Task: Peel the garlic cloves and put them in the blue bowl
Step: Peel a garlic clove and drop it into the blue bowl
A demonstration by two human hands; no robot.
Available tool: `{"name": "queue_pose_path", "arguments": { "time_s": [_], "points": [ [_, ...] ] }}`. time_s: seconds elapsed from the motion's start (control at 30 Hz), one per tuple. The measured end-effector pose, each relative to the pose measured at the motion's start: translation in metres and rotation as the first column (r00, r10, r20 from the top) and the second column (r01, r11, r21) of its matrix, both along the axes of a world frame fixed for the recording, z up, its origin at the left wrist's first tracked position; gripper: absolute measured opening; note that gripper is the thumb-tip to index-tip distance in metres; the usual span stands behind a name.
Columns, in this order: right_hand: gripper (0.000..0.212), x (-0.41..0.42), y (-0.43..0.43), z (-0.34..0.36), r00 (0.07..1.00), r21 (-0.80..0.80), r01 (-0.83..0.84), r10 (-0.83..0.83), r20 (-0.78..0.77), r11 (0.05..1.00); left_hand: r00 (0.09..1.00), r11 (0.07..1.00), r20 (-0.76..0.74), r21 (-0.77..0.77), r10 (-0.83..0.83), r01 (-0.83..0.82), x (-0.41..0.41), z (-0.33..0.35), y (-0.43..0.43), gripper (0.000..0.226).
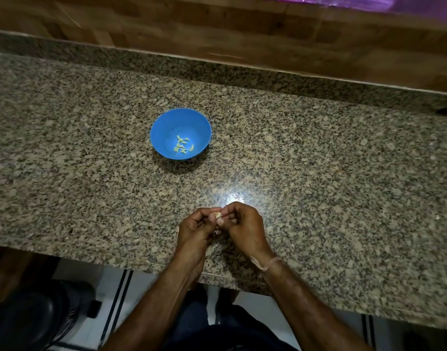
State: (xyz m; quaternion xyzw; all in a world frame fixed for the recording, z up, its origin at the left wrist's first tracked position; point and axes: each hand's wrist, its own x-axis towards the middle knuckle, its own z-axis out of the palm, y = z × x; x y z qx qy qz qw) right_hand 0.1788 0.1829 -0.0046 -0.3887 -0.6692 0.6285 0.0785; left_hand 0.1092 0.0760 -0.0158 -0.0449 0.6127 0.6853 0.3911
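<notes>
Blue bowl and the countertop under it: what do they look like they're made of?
Blue bowl: probably plastic, smooth semi-matte; the colour is uniform, the wall thin, with only a soft sheen. Countertop: looks like polished granite or similar stone; speckled grey, black and tan grains, and a sharp bright glare near its front edge. An engineered lookalike cannot be ruled out.

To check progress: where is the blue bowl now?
In the head view, the blue bowl stands on the granite counter, left of centre, beyond the left hand and right hand, which pinch a garlic clove.
</notes>
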Motion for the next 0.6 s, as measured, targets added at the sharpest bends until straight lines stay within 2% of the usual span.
{"name": "queue_pose_path", "arguments": {
  "time_s": [0.17,0.27,0.43,0.6],
  "points": [
    [0.012,-0.003,-0.009,-0.006,0.999,0.011,0.047,-0.048,0.025,0.999,1.000,1.000,-0.002,-0.021,0.008,-0.008,-0.004,-0.008,-0.004,0.014],
    [0.015,-0.007,-0.012,-0.011,0.999,-0.047,0.040,-0.038,0.033,0.998,1.000,0.999,-0.004,-0.045,-0.008,0.008,-0.009,-0.012,-0.006,0.014],
    [0.011,-0.015,-0.020,-0.017,0.994,-0.075,0.097,-0.092,0.065,0.992,0.993,0.995,-0.111,-0.089,-0.047,0.037,-0.014,-0.012,-0.007,0.009],
    [0.005,-0.017,-0.028,-0.020,0.983,0.113,0.153,-0.163,0.089,0.982,0.943,0.973,-0.286,-0.202,-0.169,0.113,-0.027,-0.015,-0.012,0.010]
  ]
}}
